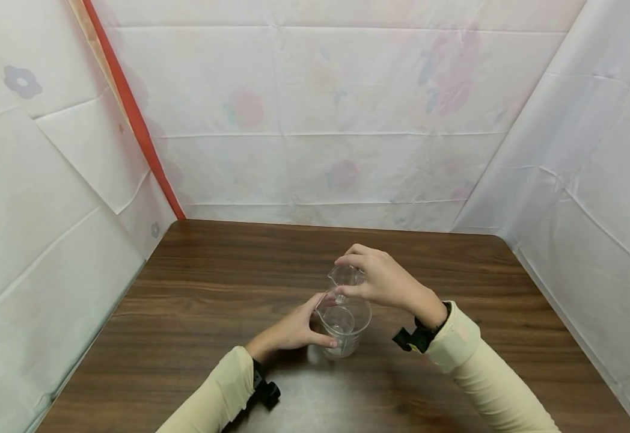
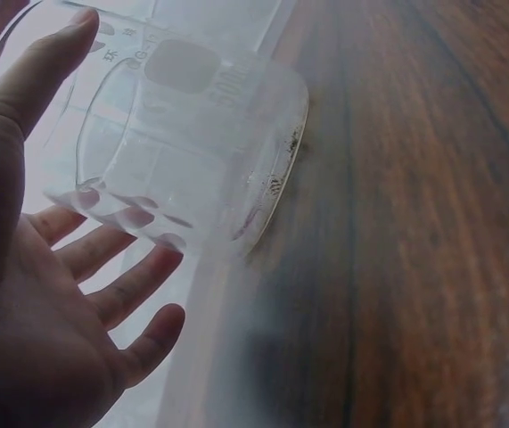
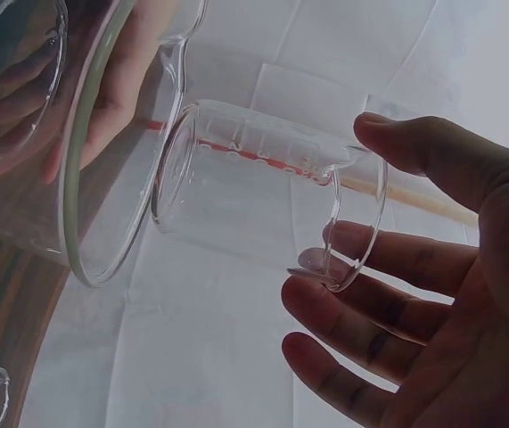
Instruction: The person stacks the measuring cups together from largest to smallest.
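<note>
A large glass beaker [image 1: 354,338] stands upright on the wooden table. My left hand [image 1: 292,328] holds its side, thumb on the near wall and fingers behind. In the left wrist view, several fingertips [image 2: 169,241] touch the large beaker's glass [image 2: 183,116]. Inside it sits a medium glass beaker [image 1: 339,320], its rim showing through the wall. Over the large beaker's mouth, my right hand [image 1: 382,279] grips a small graduated beaker [image 1: 347,275] near its rim. The right wrist view has the small beaker's base [image 3: 172,183] close beside the large beaker's rim [image 3: 77,178]; contact is unclear.
The dark wooden table [image 1: 212,270] reaches back to white patterned sheets [image 1: 320,168] hung on three sides. A red strip [image 1: 136,117] runs down the back left corner. Black wrist cameras [image 1: 415,338] sit at both cuffs.
</note>
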Motion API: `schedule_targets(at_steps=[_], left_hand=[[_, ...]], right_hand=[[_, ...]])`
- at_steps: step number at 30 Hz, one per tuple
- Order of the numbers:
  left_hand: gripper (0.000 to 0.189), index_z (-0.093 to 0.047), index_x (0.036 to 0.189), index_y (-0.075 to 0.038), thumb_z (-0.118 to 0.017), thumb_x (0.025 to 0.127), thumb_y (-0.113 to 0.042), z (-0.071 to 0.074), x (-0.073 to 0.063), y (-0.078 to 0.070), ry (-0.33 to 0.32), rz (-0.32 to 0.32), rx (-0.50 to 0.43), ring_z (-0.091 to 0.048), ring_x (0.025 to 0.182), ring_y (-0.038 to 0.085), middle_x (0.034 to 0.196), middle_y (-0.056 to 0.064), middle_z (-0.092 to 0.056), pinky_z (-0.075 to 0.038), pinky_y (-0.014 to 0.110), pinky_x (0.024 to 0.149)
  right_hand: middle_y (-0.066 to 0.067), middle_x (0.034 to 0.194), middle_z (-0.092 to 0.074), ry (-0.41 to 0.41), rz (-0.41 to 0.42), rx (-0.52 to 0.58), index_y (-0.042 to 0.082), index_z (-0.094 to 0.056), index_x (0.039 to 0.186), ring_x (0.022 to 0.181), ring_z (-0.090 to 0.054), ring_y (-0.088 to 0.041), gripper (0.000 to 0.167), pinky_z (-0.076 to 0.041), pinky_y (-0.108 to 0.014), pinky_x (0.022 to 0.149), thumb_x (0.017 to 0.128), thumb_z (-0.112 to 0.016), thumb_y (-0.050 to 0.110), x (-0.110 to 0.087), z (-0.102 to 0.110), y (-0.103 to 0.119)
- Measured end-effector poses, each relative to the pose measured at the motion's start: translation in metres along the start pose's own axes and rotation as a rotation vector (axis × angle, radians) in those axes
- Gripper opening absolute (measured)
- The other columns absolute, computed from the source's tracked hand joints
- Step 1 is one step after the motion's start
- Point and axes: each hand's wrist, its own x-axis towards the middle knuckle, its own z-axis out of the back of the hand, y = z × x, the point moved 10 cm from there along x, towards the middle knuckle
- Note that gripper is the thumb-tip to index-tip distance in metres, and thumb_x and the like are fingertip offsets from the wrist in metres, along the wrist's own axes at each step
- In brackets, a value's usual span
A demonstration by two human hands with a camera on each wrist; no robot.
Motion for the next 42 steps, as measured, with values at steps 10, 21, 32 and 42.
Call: schedule_targets(at_steps=[10,21,32,42], left_hand=[[0.094,-0.032,0.148,-0.021,-0.085,0.073,-0.038,0.002,-0.001,0.002,-0.006,0.022,0.013,-0.048,0.132,0.02,0.143,0.001,-0.051,-0.035,0.048,0.11],[0.093,-0.033,0.148,-0.021,-0.086,0.073,-0.032,0.003,0.002,-0.001,-0.012,-0.003,-0.003,-0.051,0.128,0.02,0.142,0.001,-0.052,-0.038,0.045,0.108],[0.094,-0.031,0.149,-0.02,-0.084,0.075,-0.037,0.002,0.001,-0.001,-0.007,0.012,0.01,-0.05,0.13,0.02,0.144,0.003,-0.05,-0.039,0.047,0.108],[0.094,-0.028,0.152,-0.026,-0.083,0.076,-0.036,0.0,0.002,-0.003,0.01,-0.018,-0.007,-0.046,0.134,0.019,0.153,-0.005,-0.041,-0.037,0.046,0.11]], right_hand=[[-0.002,0.103,-0.064,0.014,0.006,-0.016,0.007,-0.07,0.112,0.074,-0.056,-0.008,0.039,-0.046,-0.02,0.064,0.081,-0.079,0.029,-0.004,-0.004,0.0],[-0.002,0.102,-0.064,0.023,0.006,-0.011,0.008,-0.07,0.111,0.074,-0.059,-0.016,0.038,-0.045,-0.019,0.063,0.081,-0.079,0.029,-0.007,-0.008,0.0],[-0.002,0.101,-0.063,0.041,0.018,0.007,0.009,-0.07,0.111,0.072,-0.057,-0.016,0.036,-0.043,-0.018,0.061,0.082,-0.078,0.028,-0.011,-0.014,0.002],[-0.003,0.101,-0.065,0.045,0.029,-0.016,0.008,-0.07,0.11,0.073,-0.056,-0.011,0.036,-0.045,-0.018,0.063,0.08,-0.08,0.027,-0.014,-0.019,0.003]])
